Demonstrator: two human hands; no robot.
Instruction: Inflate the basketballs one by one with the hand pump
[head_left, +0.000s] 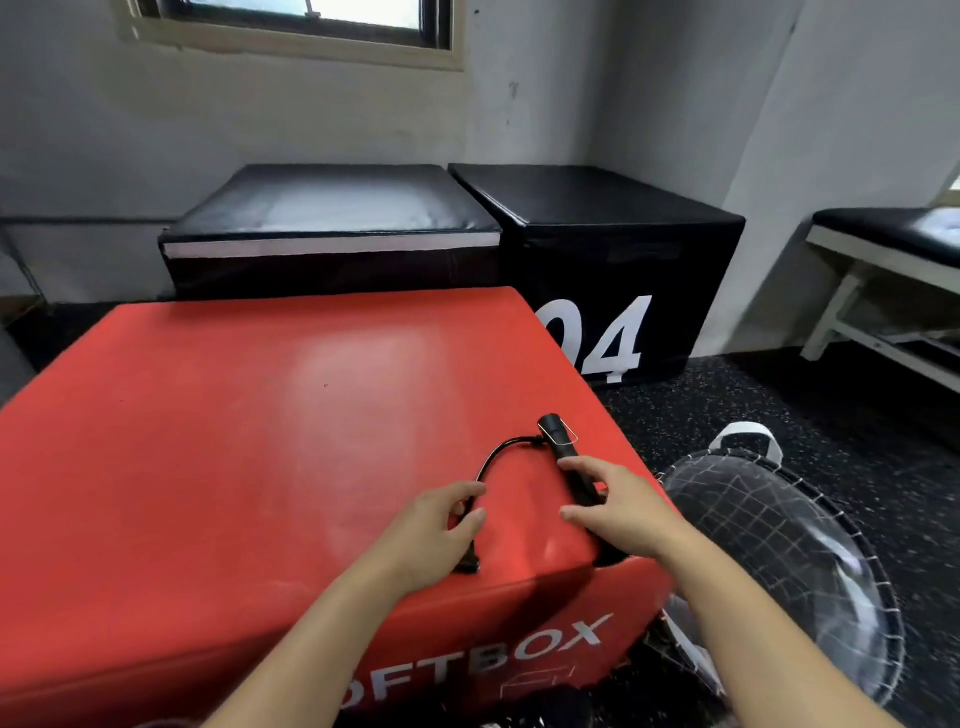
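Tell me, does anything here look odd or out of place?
Nothing looks damaged or spilled. The hand pump lies on the red box, its hose curling to the left hand; the right hand rests on it. No basketball shows.

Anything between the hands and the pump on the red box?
Nothing visible. The right hand already rests on the black hand pump; the left hand pinches its hose on the red soft box.
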